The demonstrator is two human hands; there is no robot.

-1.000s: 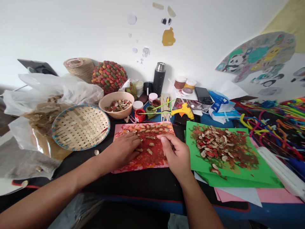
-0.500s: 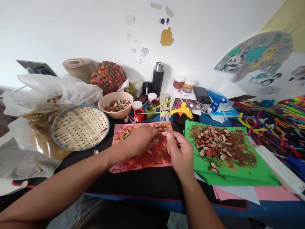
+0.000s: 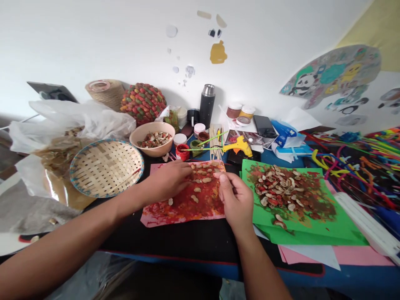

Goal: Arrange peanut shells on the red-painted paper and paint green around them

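Note:
My left hand (image 3: 170, 180) reaches palm down over the left part of a pink sheet (image 3: 200, 212) smeared with red and orange paint. Its fingers bend downward and their tips are hidden, so what they touch does not show. Several unshelled peanuts (image 3: 206, 180) lie on the paint to the right of that hand, and a pale shell piece (image 3: 170, 201) lies below it. By the sheet's right edge my right hand (image 3: 236, 200) is closed, thumb pressed to the forefinger. Whatever is in that pinch is too small to make out.
Green sheets (image 3: 312, 231) with painted peanut shells (image 3: 278, 187) lie at right. Behind stand a bowl of shells (image 3: 153, 143), a red paint jar (image 3: 182, 153), a yellow glue gun (image 3: 240, 146) and a black flask (image 3: 207, 108). A woven basket (image 3: 106, 166) sits at left.
My left hand has moved left across the pink sheet, uncovering peanuts in the middle and covering the shell pieces at its left. My right hand has barely moved. The view has shifted slightly.

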